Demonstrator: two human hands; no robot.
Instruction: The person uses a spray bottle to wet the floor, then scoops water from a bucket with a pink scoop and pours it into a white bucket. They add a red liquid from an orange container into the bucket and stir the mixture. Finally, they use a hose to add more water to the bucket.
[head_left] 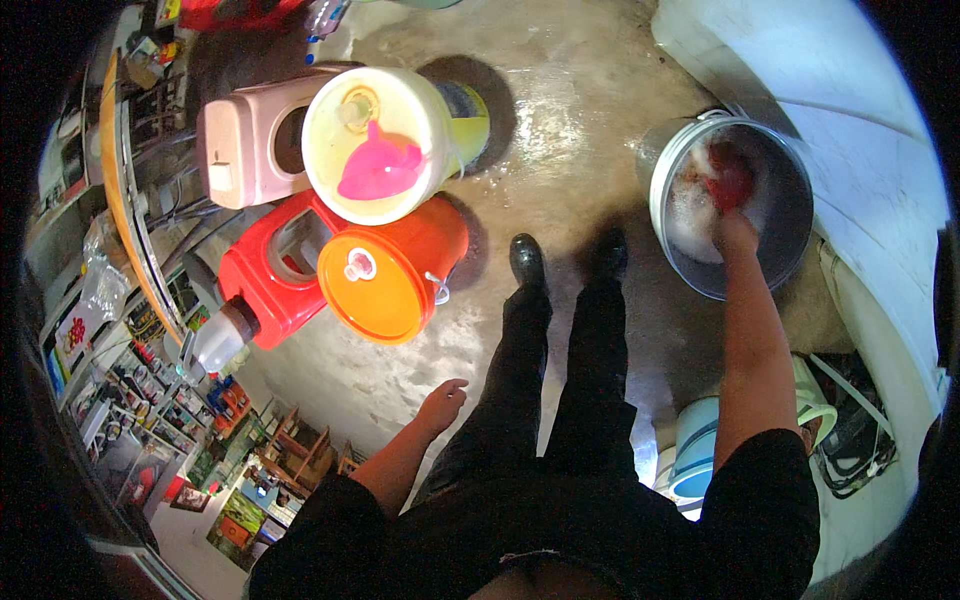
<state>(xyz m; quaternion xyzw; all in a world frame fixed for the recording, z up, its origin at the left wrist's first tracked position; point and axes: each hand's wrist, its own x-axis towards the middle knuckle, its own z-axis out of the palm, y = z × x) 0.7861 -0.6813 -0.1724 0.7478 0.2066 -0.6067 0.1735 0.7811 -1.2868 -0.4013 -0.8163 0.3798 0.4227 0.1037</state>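
Observation:
My right arm reaches down into a large grey bucket (pixel 664 170) with whitish foam (pixel 692 225) inside. Within it, my right hand (pixel 737 232) is closed at a red thing (pixel 730 178), blurred and partly in the foam, so its kind is unclear. The fingers on it are mostly hidden. Out to the left of my legs, my left hand (pixel 442 405) hangs in the air with its fingers loosely bent and apart. It holds nothing and touches nothing.
At left stand a cream bucket (pixel 432 130) holding a pink funnel (pixel 380 168), an orange lidded bucket (pixel 385 285), a red container (pixel 262 262) and a pink one (pixel 232 150). Blue and pale green buckets (pixel 694 450) sit by my right elbow. The concrete floor (pixel 560 120) looks wet. Cluttered shelves (pixel 150 400) line the left.

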